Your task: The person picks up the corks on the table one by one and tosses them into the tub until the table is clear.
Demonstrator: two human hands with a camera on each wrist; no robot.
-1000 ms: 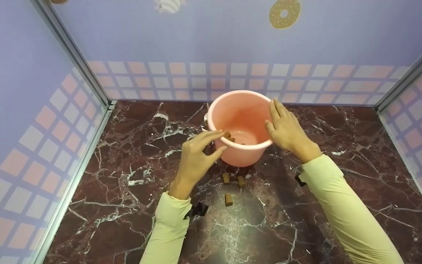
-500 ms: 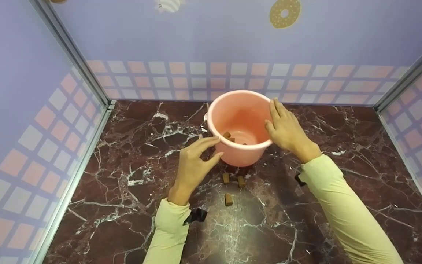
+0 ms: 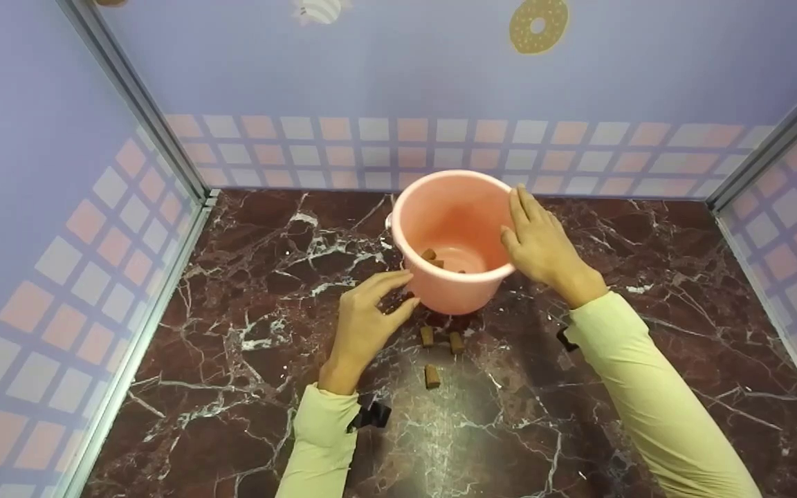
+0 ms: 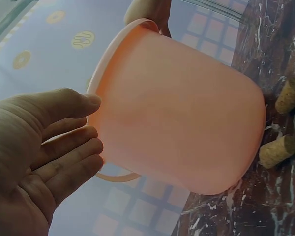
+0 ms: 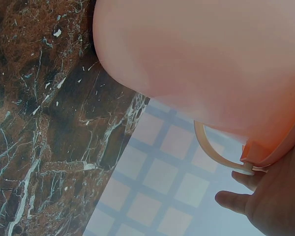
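corks [image 3: 456, 342]! where are they?

three sit on the dark bench [image 3: 246, 387], just in front of the pink bucket [image 3: 457, 294]. two of them are side by side but apart, and one is nearer to the person. more brown corks are inside the bucket [image 3: 428, 254], at the bottom on the near left. the near edge hides part of the floor in there, so i can't count them all.

what are the hands doing?

the left hand [image 3: 364, 318] has its thumb and fingers apart, with nothing between them. it is right by the bucket's side, and i can't tell if it touches. the right hand [image 3: 547, 252] holds the rim, with its thumb over the inside and its fingers along the outside.

what could go wrong?

well, if the right hand pushes down too hard, i think the bucket could tip, because it looks light. if the left hand bumps a cork, it might roll away, since the bench looks slick. and a cork let go right on the rim could bounce out.

what do they feel like, do you think?

corks look dry, bumpy and speckled, like stubby pegs, fatter at one end. they should be easy to pinch. the bucket looks like smooth plastic, round, with a thick lip, and it stands upright. a thin, pale, curvy handle [image 5: 209, 150] hangs by the right hand's fingers. the bench is shiny, with white squiggly lines like stone.
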